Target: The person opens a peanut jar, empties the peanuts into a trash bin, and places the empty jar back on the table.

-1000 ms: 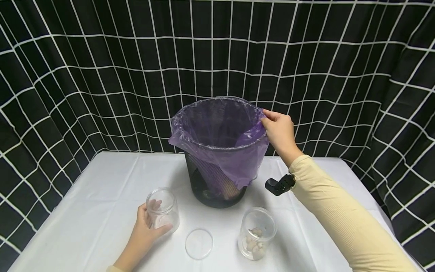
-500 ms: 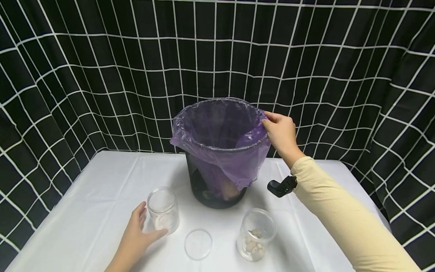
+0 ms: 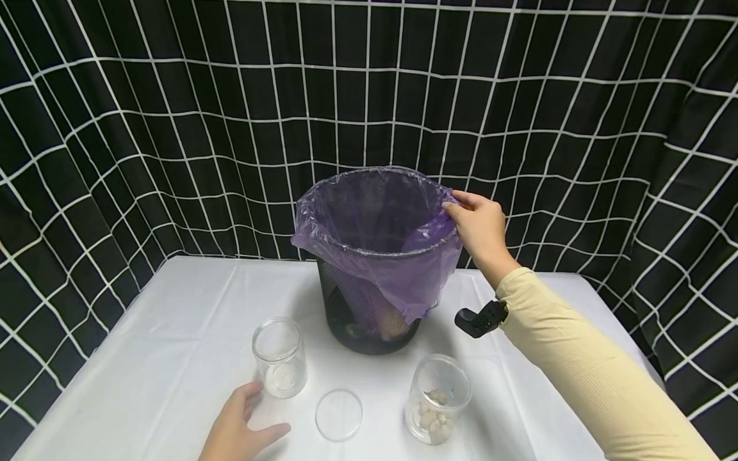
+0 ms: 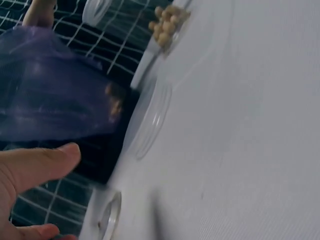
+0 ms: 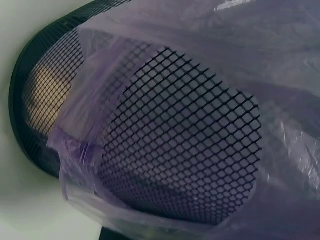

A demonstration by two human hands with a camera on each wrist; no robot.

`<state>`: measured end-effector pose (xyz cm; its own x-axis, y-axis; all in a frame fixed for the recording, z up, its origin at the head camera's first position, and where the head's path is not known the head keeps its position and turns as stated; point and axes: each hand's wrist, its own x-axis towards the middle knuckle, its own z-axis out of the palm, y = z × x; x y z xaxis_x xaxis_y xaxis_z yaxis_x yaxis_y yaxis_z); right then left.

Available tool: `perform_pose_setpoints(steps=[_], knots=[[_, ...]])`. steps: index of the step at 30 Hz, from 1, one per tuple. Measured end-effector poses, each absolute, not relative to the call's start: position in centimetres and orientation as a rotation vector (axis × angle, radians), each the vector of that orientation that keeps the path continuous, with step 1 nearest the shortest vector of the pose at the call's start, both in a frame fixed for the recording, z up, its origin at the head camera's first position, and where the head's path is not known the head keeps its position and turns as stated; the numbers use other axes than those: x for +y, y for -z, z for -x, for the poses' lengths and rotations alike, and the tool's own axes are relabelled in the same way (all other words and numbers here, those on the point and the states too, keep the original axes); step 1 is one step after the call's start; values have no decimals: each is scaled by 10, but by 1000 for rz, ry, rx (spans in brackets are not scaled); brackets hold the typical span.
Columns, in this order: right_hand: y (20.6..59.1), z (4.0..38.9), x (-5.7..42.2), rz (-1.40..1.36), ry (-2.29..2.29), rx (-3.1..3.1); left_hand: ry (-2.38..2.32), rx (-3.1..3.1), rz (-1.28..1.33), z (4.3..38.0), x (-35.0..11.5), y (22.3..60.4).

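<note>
My right hand [image 3: 480,229] pinches a purple plastic bag [image 3: 375,269] at the right rim of a black mesh bin [image 3: 346,317]. The bag lines the bin and hangs over its outside; the right wrist view shows the mesh [image 5: 190,130] behind it. Near the front, my left hand [image 3: 239,426] is held with thumb and fingers spread, holding nothing. Just beyond it stands a clear jar [image 3: 280,358] without a lid, apart from the fingers. A clear round lid [image 3: 339,415] lies right of that hand. The left wrist view shows the thumb [image 4: 45,165] before the bin.
A second clear jar [image 3: 441,384] stands right of the lid, with several pale, pebble-like pieces [image 3: 435,416] in it. All rests on a white-covered table [image 3: 190,326]. Black grid-patterned cloth [image 3: 357,96] hangs behind and at both sides. Something tan shows through the bin's lower mesh.
My left hand has let go of the left clear jar and drawn back toward the front edge. The jar stays in place. My right hand keeps its pinch on the bag.
</note>
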<state>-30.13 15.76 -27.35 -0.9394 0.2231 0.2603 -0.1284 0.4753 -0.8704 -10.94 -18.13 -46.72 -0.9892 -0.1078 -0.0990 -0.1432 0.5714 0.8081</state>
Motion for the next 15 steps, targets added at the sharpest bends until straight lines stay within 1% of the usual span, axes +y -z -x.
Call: perform_pose_setpoints(steps=[7,15], knots=[[275,298,154,133,-1578,-2320,-1321,2873,151,104,-171,472],[279,286,158,126,-1721,-2208,-1379,2788,214,98,-167,470]])
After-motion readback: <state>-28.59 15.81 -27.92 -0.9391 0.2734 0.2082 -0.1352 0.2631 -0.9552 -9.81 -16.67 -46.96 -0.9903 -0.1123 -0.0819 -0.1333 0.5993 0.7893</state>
